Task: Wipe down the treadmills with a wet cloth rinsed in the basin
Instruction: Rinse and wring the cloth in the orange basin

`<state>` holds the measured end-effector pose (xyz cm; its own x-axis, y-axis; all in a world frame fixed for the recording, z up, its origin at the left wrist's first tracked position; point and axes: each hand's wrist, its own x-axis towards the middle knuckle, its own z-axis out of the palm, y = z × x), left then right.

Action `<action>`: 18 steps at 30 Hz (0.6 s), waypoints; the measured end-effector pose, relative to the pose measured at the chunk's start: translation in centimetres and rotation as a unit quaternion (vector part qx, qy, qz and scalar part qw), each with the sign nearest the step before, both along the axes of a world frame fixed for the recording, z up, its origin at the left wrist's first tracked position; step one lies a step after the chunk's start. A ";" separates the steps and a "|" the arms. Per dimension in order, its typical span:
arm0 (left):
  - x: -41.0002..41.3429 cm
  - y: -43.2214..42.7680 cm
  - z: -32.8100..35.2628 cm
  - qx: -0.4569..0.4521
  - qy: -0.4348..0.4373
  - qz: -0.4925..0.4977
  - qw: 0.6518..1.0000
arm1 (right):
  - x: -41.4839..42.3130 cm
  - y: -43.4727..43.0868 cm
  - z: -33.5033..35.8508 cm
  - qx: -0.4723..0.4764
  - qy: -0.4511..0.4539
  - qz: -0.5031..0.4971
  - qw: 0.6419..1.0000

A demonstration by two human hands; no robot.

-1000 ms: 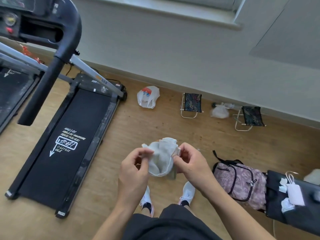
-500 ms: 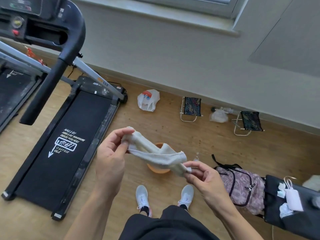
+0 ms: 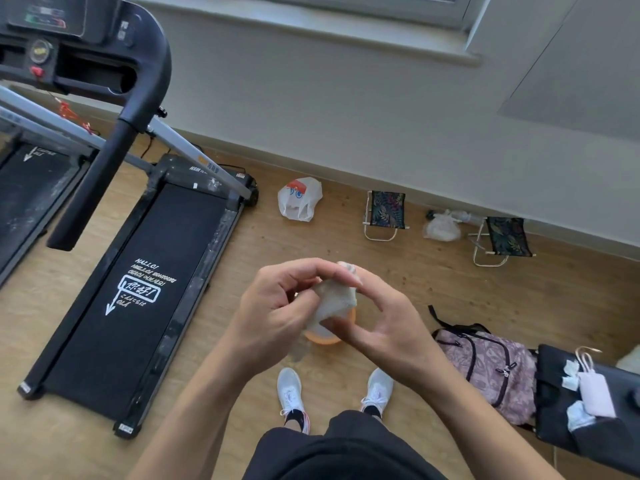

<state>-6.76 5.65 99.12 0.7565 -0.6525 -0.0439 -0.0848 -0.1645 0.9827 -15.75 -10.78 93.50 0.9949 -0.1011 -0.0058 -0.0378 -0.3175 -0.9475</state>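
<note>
Pale cloth point(image 3: 334, 299) bunched small — pinched between left hand point(image 3: 273, 306), right hand point(image 3: 384, 320).

Floor point(image 3: 346, 244) was wood plank, wall point(image 3: 346, 116) pale grey, window sill point(image 3: 311, 34) at top. Folding stool point(image 3: 386, 211) and second stool point(image 3: 507, 237) stood by the wall. Soft light, probably daylight.

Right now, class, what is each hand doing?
Left hand: closed, gripping the cloth.
Right hand: closed, pinching the same cloth.
</note>
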 end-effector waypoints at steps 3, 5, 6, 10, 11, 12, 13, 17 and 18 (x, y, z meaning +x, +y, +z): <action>0.1 0.3 1.1 -0.023 -0.016 0.000 1.000 | 1.5 0.5 -1.0 -0.037 0.021 -0.022 0.999; 0.4 0.9 1.7 -0.060 -0.005 0.037 0.997 | 2.1 0.0 -2.2 -0.066 0.084 -0.016 0.994; 0.6 1.2 1.7 -0.083 0.008 0.061 0.995 | 2.1 -0.5 -2.7 -0.064 0.102 -0.004 0.993; 1.6 2.4 1.7 -0.150 0.094 0.153 0.972 | 1.5 -2.5 -2.8 0.117 0.163 0.002 0.980; 1.7 2.6 1.9 -0.158 0.125 0.162 0.966 | 1.3 -2.8 -2.5 0.152 0.154 -0.010 0.976; 1.7 2.9 2.2 -0.165 0.157 0.162 0.960 | 1.2 -3.2 -1.9 0.189 0.137 -0.030 0.972; 1.7 3.2 2.8 -0.178 0.189 0.149 0.954 | 0.9 -3.6 -0.8 0.226 0.106 -0.051 0.967; 3.0 3.0 5.0 -0.251 0.208 0.083 0.942 | 0.8 -6.4 3.7 0.328 -0.004 -0.088 0.941; 3.2 2.5 4.3 -0.265 0.227 0.055 0.936 | 0.6 -6.8 3.8 0.341 -0.003 -0.080 0.937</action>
